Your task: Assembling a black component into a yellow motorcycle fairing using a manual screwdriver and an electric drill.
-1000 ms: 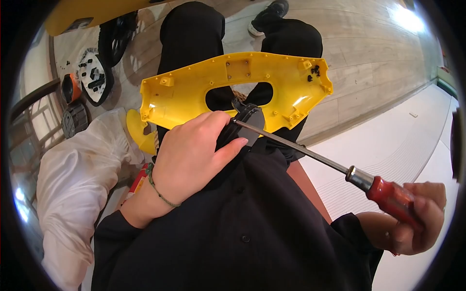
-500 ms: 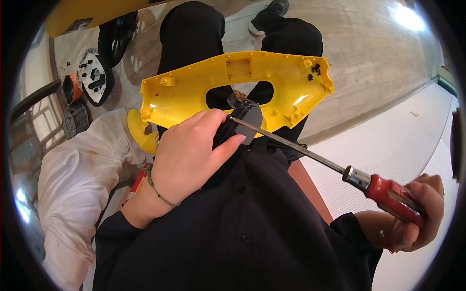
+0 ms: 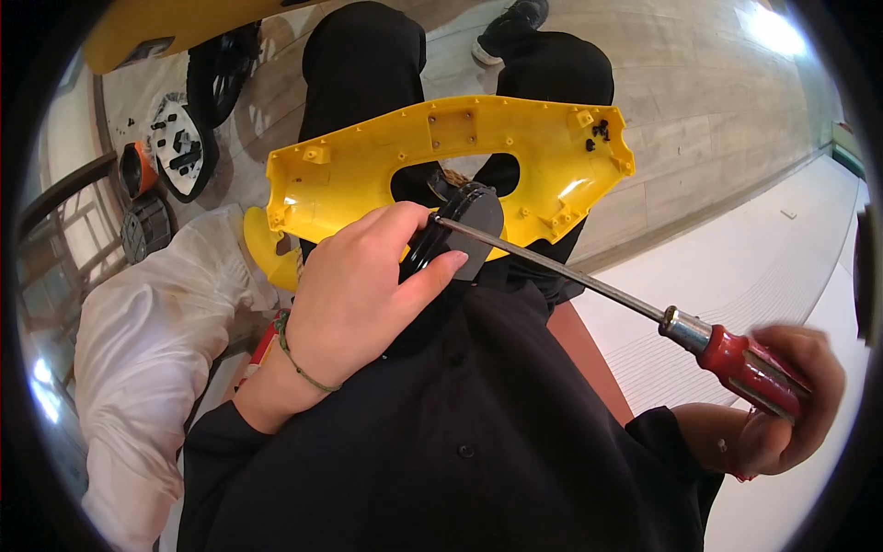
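Note:
My left hand (image 3: 363, 285) is closed round a round black plastic part (image 3: 478, 241), steadying it above my lap; its underside is hidden. At my right, my right hand (image 3: 796, 396) grips the red handle of a long screwdriver (image 3: 589, 282). Its steel shaft runs left and its tip meets the edge of the black part, beside my left fingertips. Behind the part, across my thighs, lies a yellow plastic shell (image 3: 359, 184) with an oval opening. Several small black screws (image 3: 600, 133) rest on its right end.
To my left is a person's white sleeve (image 3: 152, 322). Beyond it on the floor are a white tray-like piece (image 3: 179, 138) with black parts, an orange-and-black cup-shaped piece (image 3: 138, 170) and a round grey part (image 3: 147, 228). A white surface (image 3: 727, 267) extends on my right.
My right hand's fingers have shifted round the handle, and the screwdriver has turned. The handle and the black part have moved slightly to the right.

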`<state>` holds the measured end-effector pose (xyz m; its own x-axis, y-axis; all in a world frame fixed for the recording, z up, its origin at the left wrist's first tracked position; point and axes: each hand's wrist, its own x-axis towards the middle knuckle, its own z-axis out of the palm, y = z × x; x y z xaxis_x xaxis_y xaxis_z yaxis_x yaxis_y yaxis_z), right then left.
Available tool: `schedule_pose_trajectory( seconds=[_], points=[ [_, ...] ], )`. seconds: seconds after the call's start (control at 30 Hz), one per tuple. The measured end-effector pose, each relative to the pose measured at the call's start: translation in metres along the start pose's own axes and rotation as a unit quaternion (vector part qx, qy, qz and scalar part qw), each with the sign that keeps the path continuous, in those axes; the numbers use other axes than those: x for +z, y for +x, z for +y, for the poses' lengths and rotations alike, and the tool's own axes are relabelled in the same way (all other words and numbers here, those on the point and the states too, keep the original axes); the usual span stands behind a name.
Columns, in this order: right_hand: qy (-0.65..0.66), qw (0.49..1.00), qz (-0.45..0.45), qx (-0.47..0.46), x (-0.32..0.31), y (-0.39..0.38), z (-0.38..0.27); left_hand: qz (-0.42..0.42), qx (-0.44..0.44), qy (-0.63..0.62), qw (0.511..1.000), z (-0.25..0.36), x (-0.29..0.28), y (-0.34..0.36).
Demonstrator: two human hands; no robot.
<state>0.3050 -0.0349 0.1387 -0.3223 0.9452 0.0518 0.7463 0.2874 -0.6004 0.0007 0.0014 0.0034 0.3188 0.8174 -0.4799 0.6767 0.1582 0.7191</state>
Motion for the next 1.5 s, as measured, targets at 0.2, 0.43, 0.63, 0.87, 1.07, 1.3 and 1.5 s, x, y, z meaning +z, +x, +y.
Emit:
schedule_pose_trajectory(
  seconds=[0.2, 0.43, 0.63, 0.87, 1.07, 1.3, 1.5],
  points=[
    [0.091, 0.99, -0.099, -0.041, -0.023, -0.008, 0.012, -0.015, 0.02, -0.019, 1.0, 0.003, -0.001, 0.002],
    [-0.11, 0.994, 0.017, 0.024, 0.007, 0.003, -0.007, -0.017, 0.005, 0.005, 1.0, 0.003, -0.002, 0.003],
    [0.142, 0.983, -0.094, -0.074, -0.019, -0.001, 0.006, -0.004, 0.017, -0.01, 1.0, 0.0, 0.002, 0.004],
    [-0.038, 0.999, 0.008, -0.011, -0.002, -0.004, 0.0, 0.008, 0.011, 0.004, 1.0, -0.001, 0.0, 0.002],
    [0.036, 0.991, -0.104, -0.071, -0.023, -0.004, 0.002, 0.002, 0.023, -0.011, 1.0, -0.003, 0.003, 0.004],
    [-0.032, 0.999, 0.041, -0.001, 0.018, 0.013, -0.006, -0.001, 0.018, -0.018, 1.0, -0.007, 0.004, 0.0],
    [-0.021, 0.996, -0.079, -0.026, 0.002, 0.009, -0.006, -0.004, 0.022, 0.001, 1.0, -0.011, 0.004, 0.001]
  ],
)
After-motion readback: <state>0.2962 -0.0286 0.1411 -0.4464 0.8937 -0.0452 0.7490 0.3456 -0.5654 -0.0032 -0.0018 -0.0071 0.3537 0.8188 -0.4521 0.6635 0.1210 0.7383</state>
